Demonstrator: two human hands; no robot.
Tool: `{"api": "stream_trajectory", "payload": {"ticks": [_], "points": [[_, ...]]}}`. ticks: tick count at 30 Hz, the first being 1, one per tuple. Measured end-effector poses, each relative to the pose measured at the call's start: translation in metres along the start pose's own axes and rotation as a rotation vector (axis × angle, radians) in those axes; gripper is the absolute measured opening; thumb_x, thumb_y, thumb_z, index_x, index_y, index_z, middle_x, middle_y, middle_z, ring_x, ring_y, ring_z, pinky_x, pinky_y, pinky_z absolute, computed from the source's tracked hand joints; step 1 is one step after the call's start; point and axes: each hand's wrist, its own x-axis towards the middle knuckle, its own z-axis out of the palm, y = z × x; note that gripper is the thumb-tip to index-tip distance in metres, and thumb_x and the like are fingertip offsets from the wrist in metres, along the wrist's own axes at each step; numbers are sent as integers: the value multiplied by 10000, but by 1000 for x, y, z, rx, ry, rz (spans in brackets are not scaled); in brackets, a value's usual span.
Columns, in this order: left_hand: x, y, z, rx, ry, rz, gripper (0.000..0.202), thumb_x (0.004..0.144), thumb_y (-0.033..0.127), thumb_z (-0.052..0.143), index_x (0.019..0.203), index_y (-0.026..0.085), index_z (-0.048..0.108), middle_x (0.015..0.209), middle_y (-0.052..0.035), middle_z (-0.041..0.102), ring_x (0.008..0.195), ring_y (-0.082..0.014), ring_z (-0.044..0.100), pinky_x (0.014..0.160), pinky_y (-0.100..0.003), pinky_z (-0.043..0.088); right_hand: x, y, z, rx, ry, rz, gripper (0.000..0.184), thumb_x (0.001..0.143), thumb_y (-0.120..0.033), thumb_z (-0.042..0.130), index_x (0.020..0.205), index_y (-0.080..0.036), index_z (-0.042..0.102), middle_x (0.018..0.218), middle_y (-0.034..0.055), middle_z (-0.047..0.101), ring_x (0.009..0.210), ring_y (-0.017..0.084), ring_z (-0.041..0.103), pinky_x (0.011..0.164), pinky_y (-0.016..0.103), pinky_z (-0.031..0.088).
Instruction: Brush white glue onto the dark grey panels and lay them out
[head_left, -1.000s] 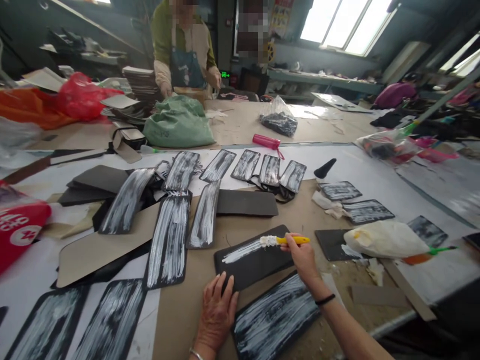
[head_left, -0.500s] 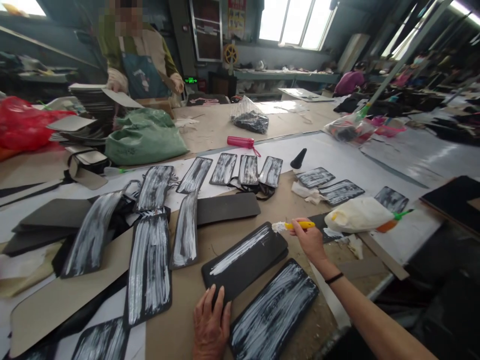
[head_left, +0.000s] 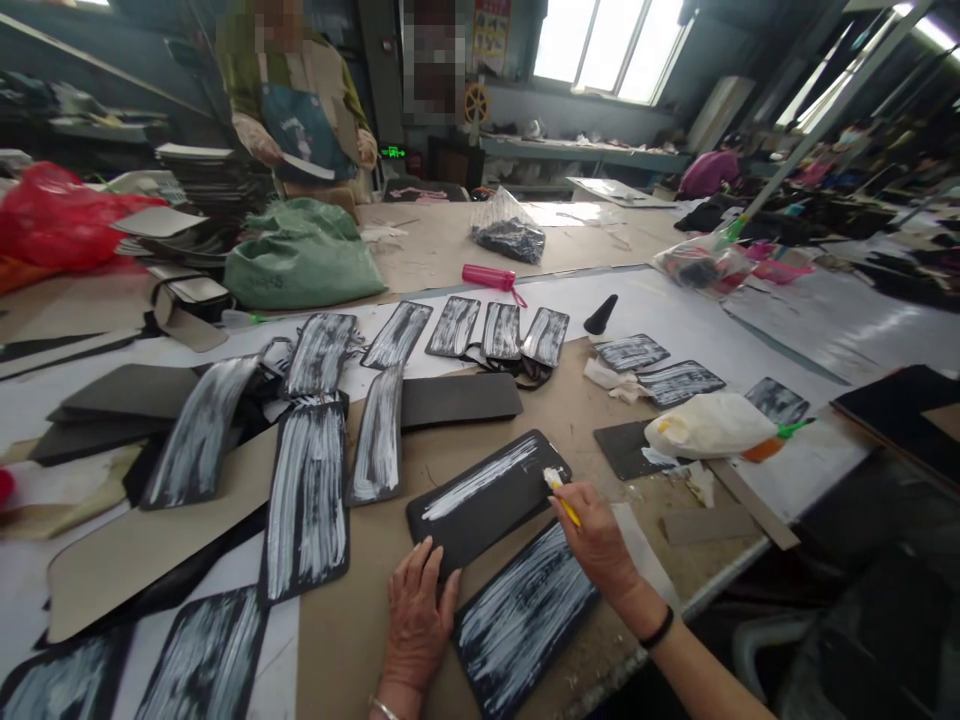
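A dark flat panel (head_left: 480, 535) lies at a slant before me, with one white streak of paste along its far side. The fingers of my left hand (head_left: 418, 612) are spread on its near left edge. My right hand (head_left: 604, 545) is closed round the yellow handle of a small brush (head_left: 564, 500). The white-loaded bristles are at the panel's right end. Nearer to me lies another dark panel (head_left: 521, 625) streaked all over with white, partly hidden by my right hand. To the right, a white bag (head_left: 709, 425) rests by a dark piece with white paste on it.
Several white-streaked panels (head_left: 307, 500) lie left and beyond. Further off are a pink bottle (head_left: 489, 277), a black cone (head_left: 601, 315), a green sack (head_left: 304, 255) and a clear bag (head_left: 508, 235). Across the table a person in an apron (head_left: 307, 130) holds a flat piece.
My right hand has come nearer and left with the brush, turning its handle toward me. My left hand stays at the panel's edge. Another person has appeared behind the table.
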Motion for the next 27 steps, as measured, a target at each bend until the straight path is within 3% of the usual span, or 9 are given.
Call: {"api": "stream_trajectory", "payload": {"ticks": [8, 16, 19, 21, 24, 27], "points": [[4, -5, -11, -159, -93, -40, 303, 840, 163, 479, 1139, 177, 531, 1135, -107, 588, 1053, -210, 535, 877, -381, 492, -22, -81, 23, 158, -72, -69, 151, 941, -193, 413, 969, -190, 562, 831, 73, 556, 774, 190, 575, 699, 309, 524], [-2, -18, -10, -386, -174, -232, 432, 830, 180, 505, 1248, 206, 402, 1117, -86, 588, 1044, -201, 554, 901, -414, 493, -26, -127, 27, 446, -94, -21, 146, 915, -179, 445, 952, -191, 586, 836, 70, 571, 774, 177, 578, 707, 297, 517], [-2, -19, -10, -441, -203, -282, 431, 809, 172, 529, 1222, 218, 415, 1117, -73, 589, 1042, -198, 553, 907, -414, 489, -24, -130, 30, 541, -78, 128, 142, 905, -234, 473, 877, -191, 605, 801, 58, 584, 753, 179, 587, 711, 312, 521], [-1, -20, -11, -456, -205, -294, 430, 800, 161, 534, 1211, 221, 424, 1103, -67, 595, 1030, -196, 557, 903, -413, 490, -24, -126, 35, 610, -94, 308, 180, 890, -316, 501, 831, -187, 612, 781, 52, 593, 687, 179, 602, 657, 316, 540], [1, -21, -13, -444, -197, -259, 404, 803, 154, 525, 1195, 221, 454, 1090, -68, 607, 1025, -199, 557, 904, -424, 488, -25, -112, 44, 746, -90, 608, 277, 837, -446, 554, 825, -174, 606, 796, 53, 603, 621, 182, 629, 583, 320, 570], [3, -22, -14, -413, -202, -181, 307, 816, 176, 523, 1119, 223, 528, 1113, -74, 609, 1039, -205, 553, 912, -434, 484, -24, -90, 47, 769, -20, 738, 349, 778, -514, 601, 825, -168, 602, 827, 58, 603, 631, 195, 641, 591, 341, 582]]}}
